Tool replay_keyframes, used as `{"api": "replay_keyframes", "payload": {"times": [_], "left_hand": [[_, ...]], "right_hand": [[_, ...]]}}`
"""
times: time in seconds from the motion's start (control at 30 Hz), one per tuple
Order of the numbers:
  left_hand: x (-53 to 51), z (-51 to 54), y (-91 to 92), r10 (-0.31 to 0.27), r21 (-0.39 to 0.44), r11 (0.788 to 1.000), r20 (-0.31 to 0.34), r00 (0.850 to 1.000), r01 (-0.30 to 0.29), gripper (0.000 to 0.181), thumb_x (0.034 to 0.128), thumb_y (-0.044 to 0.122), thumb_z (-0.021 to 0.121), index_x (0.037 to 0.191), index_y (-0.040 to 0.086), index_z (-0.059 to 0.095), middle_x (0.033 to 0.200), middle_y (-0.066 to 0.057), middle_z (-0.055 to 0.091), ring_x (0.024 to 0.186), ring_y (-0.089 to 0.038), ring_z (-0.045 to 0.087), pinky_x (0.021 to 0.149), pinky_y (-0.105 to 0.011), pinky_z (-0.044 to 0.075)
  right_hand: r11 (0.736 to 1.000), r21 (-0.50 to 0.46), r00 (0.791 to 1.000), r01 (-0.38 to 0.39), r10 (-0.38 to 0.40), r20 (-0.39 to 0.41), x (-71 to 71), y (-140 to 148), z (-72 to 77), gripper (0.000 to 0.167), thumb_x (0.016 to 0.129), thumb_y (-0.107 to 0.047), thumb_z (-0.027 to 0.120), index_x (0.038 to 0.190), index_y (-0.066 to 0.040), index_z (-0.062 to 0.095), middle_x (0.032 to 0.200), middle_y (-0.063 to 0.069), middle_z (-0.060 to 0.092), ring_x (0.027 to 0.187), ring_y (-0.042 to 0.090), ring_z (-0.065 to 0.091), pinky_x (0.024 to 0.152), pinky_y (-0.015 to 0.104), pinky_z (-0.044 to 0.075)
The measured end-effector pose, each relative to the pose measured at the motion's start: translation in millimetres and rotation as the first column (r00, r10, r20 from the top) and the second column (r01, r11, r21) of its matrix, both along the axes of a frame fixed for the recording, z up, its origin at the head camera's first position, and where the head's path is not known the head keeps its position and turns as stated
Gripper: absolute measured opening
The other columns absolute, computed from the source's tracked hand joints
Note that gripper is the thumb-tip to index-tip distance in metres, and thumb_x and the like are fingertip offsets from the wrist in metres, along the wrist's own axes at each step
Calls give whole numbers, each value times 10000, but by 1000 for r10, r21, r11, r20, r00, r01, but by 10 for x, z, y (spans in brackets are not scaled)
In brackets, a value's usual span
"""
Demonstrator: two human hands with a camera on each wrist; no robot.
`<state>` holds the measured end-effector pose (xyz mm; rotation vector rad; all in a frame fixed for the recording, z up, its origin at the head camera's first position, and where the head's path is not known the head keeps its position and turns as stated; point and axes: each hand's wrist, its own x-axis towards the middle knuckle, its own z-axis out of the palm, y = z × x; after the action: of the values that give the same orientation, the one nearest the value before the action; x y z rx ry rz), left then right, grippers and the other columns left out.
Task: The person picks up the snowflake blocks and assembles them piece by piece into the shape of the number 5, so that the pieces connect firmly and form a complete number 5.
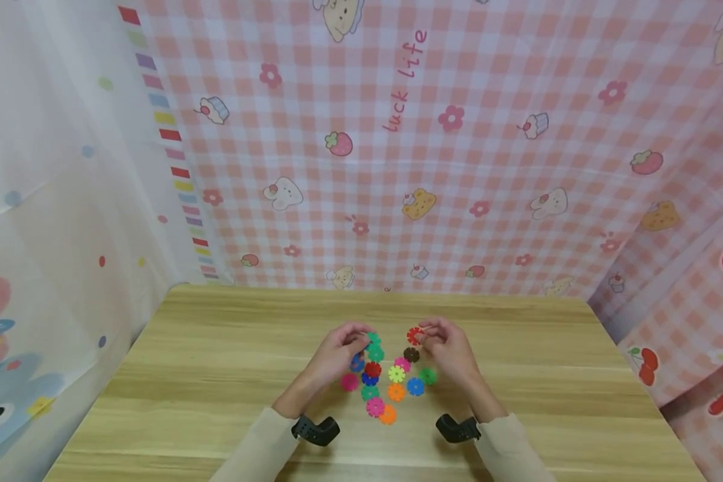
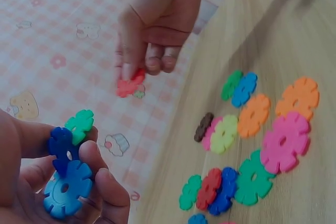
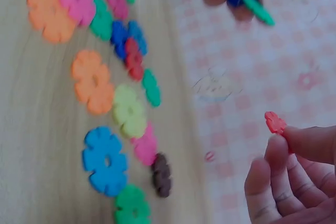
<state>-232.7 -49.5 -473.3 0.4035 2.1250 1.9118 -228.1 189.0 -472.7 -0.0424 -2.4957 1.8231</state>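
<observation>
My left hand (image 1: 339, 349) grips a small chain of snowflake building discs. In the left wrist view the chain shows a light blue disc (image 2: 65, 189), a dark blue disc (image 2: 59, 142) and a green disc (image 2: 81, 126), joined at their slots. Across from it, my right hand (image 1: 448, 349) pinches one red snowflake disc (image 1: 414, 336) between thumb and fingertips, apart from the chain. Loose discs lie on the table below both hands, among them a brown disc (image 1: 412, 355), a yellow disc (image 1: 396, 373) and a pink disc (image 2: 285, 142).
The wooden table (image 1: 217, 375) carries the loose discs near its middle, several of them overlapping. Behind it hangs a pink checked curtain (image 1: 488, 167), with a white curtain (image 1: 96, 201) at the left. A black wrist strap (image 1: 316, 430) sits by the left sleeve.
</observation>
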Motion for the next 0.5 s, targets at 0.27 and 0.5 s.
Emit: {"api": "replay_keyframes", "payload": {"times": [0.27, 0.5], "left_hand": [[35, 70, 60, -9, 9, 1000, -1, 1000, 9, 243, 1033, 135, 505, 1229, 33, 605, 935, -88, 619, 817, -276, 565, 686, -301, 484], [51, 122, 115, -13, 44, 999, 7, 1000, 12, 253, 1032, 157, 522, 1239, 29, 591, 924, -103, 614, 791, -198, 545, 693, -286, 471]], "right_hand": [[997, -37, 997, -74, 73, -22, 155, -64, 195, 239, 933, 33, 612, 1163, -32, 619, 931, 127, 666, 824, 355, 657, 741, 397, 574], [985, -101, 990, -137, 132, -52, 196, -99, 265, 230, 942, 60, 594, 1167, 17, 608, 940, 185, 664, 829, 408, 675, 753, 375, 593]]}}
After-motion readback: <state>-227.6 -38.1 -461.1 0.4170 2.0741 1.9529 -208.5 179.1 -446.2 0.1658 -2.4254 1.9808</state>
